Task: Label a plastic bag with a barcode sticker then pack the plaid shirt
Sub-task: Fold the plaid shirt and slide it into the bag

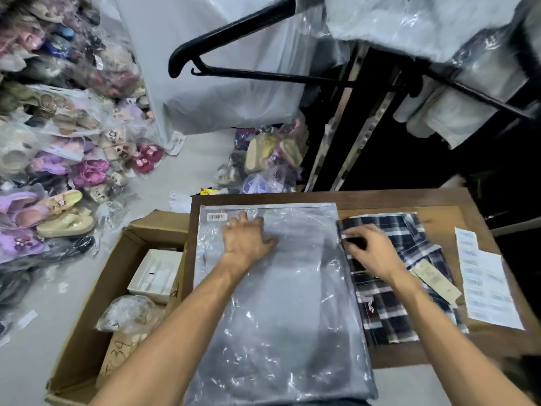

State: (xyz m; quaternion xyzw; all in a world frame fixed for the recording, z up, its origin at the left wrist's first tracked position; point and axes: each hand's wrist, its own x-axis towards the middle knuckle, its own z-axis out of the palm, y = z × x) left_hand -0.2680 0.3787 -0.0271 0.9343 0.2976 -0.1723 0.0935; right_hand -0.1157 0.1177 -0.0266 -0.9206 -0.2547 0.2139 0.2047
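Head view: the left hand's fingers [244, 222] are spread flat, palm down, pressing the upper part of the plastic bag [281, 303] and gripping nothing. The left hand [248, 240] reaches in on a straight forearm from the lower left. The right hand [370, 250] has its fingers curled around the near-left edge of the plaid shirt [392, 291], pinching the dark fabric at the bag's right border.

One clear plastic bag lies flat on the brown desk [439, 197], its near end hanging over the desk edge. One barcode sticker [217, 217] sits in its far-left corner, just beside the left fingertips. The folded plaid shirt lies outside the bag, touching its right side, with one hang tag [436, 281] resting on it. Sheets of white labels [486, 282] lie at the desk's right edge.

Left of the desk, one open cardboard box [85, 291] holds a white box [155, 275] and a bagged bundle [131, 313]. Bagged shoes [58, 159] are piled on the floor beyond.
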